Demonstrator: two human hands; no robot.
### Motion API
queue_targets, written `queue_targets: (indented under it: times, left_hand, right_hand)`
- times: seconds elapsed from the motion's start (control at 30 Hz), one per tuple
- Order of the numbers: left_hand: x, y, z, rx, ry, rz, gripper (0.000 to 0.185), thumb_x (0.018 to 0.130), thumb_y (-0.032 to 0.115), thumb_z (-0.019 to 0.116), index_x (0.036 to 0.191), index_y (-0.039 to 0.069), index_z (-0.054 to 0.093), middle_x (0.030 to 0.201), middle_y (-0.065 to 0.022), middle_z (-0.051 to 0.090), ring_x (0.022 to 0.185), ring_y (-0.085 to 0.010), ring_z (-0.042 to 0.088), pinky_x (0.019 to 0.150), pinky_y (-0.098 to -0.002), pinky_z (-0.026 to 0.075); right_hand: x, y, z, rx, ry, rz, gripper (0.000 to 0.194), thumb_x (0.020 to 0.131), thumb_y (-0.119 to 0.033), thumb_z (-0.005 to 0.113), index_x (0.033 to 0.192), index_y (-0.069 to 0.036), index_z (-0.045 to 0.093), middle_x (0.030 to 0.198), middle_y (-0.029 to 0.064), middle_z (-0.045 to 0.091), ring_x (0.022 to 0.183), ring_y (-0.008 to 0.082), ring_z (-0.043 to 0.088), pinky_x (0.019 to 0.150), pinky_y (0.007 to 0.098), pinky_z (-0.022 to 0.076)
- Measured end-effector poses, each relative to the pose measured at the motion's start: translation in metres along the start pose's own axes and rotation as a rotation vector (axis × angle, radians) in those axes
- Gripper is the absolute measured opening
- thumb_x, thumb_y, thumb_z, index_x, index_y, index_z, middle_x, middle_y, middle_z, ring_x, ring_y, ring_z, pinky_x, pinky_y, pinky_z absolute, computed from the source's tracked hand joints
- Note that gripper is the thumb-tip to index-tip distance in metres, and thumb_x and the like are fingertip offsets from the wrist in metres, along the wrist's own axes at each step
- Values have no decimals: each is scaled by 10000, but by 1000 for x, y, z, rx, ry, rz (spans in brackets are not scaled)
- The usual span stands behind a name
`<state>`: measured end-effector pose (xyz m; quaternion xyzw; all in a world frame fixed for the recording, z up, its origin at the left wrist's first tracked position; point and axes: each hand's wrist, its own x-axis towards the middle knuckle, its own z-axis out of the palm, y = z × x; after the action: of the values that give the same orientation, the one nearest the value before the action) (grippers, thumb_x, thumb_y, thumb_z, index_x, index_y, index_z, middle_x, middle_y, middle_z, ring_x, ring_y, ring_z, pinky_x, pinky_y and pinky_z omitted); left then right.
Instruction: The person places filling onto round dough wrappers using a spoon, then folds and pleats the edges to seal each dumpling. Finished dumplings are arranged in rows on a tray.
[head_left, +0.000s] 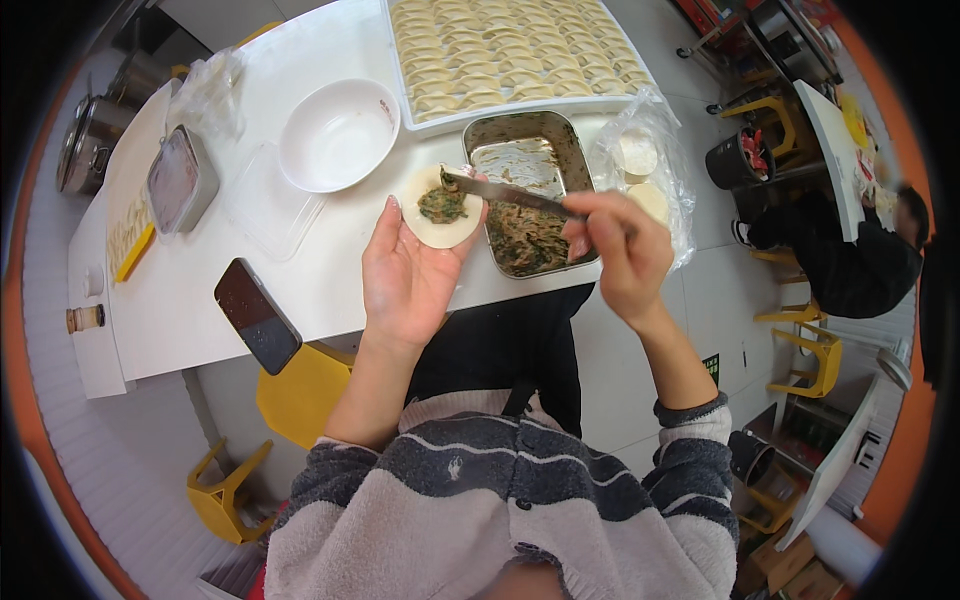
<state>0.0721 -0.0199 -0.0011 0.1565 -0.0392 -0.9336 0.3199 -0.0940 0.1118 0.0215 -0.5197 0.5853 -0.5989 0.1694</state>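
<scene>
A round dumpling wrapper (442, 234) with green and brown filling (444, 206) on it lies across the fingers of my left hand (412, 274), palm up. My right hand (626, 247) grips a flat metal spreader (517, 196), whose tip touches the filling. Beneath the spreader stands a rectangular metal container (544, 270); filling is heaped in its near part, and its far part shows smeared bare metal. To the right, stacks of round wrappers (637, 152) lie in a clear plastic bag (679, 217). Behind the container, a white tray (517, 107) holds several rows of folded dumplings (521, 56).
On the white table (337, 247) are a white bowl (341, 135), a clear plastic lid (262, 225), a second metal container (180, 180), a yellow-handled tool (135, 253) and a smartphone (258, 316) at the edge. A yellow stool (300, 390) stands below. A person (840, 255) sits far right.
</scene>
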Motion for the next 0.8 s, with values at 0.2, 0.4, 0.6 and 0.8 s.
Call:
queue_targets:
  times: [0.2,0.4,0.6,0.8]
  left_hand:
    - [-5,-1,5,31,-33,3,551,1050,303,227,1442,-84,235,1499,-283,271,1412,-391,263,1164,-512,270]
    - [-7,3,4,17,-26,2,497,1053,317,265,1377,-47,364,1430,-228,407,1356,-363,375,1123,-476,338]
    - [-8,2,4,91,3,48,556,1049,300,230,1417,-117,250,1480,-303,290,1402,-391,286,1167,-484,268]
    - [-3,4,1,120,56,80,533,1051,301,232,1396,-102,288,1447,-288,341,1371,-374,339,1143,-470,306]
  right_hand:
    - [-1,-5,4,-288,-156,-488,349,708,76,665,1052,20,648,765,116,622,623,265,602,527,335,481]
    - [-3,-5,8,-539,-239,-825,353,669,-29,699,1018,-4,654,812,62,601,641,175,591,530,279,486]
    - [-8,-10,10,-696,-373,-930,293,697,-73,665,985,-20,661,804,37,566,666,138,579,558,236,479]
    - [-7,-14,2,-654,-300,-902,325,699,-88,666,1017,-24,657,814,31,563,678,134,578,569,236,474]
